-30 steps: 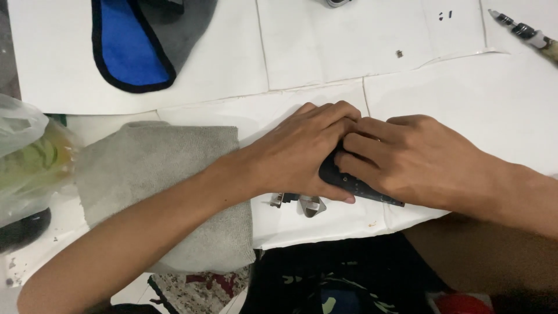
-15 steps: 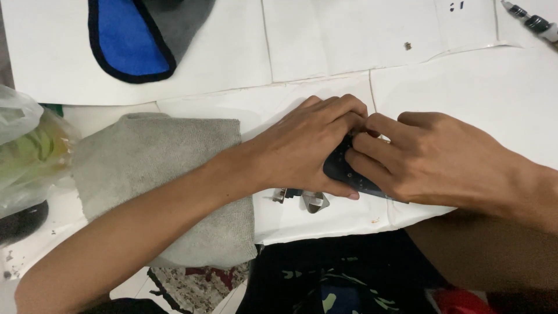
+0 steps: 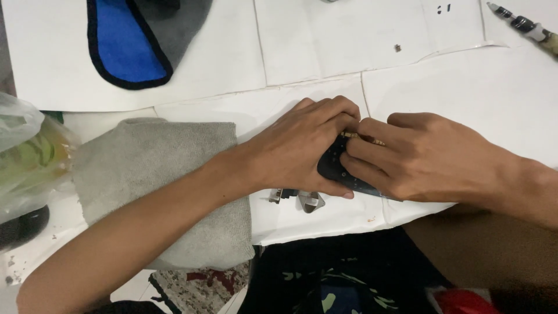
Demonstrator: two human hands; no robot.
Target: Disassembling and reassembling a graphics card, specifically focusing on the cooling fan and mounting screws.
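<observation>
My left hand [image 3: 302, 148] and my right hand [image 3: 418, 154] are pressed together over a small dark flat device [image 3: 337, 168] that rests on white paper [image 3: 453, 81]. Both hands grip it, with fingers curled around its edges, and most of it is hidden. A thin brass-coloured piece [image 3: 360, 137] shows between the fingertips. Small metal parts [image 3: 299, 199] lie on the paper just below my left hand.
A folded grey towel [image 3: 157, 180] lies under my left forearm. A blue and grey pad [image 3: 131, 40] sits at the top left, a plastic bag [image 3: 23, 151] at the left edge, a screwdriver-like tool [image 3: 526, 26] at the top right, and a tiny screw [image 3: 397, 47] on the paper.
Both hands stayed clamped on the dark device, with only slight finger shifts. The brass-coloured piece now shows between the fingertips.
</observation>
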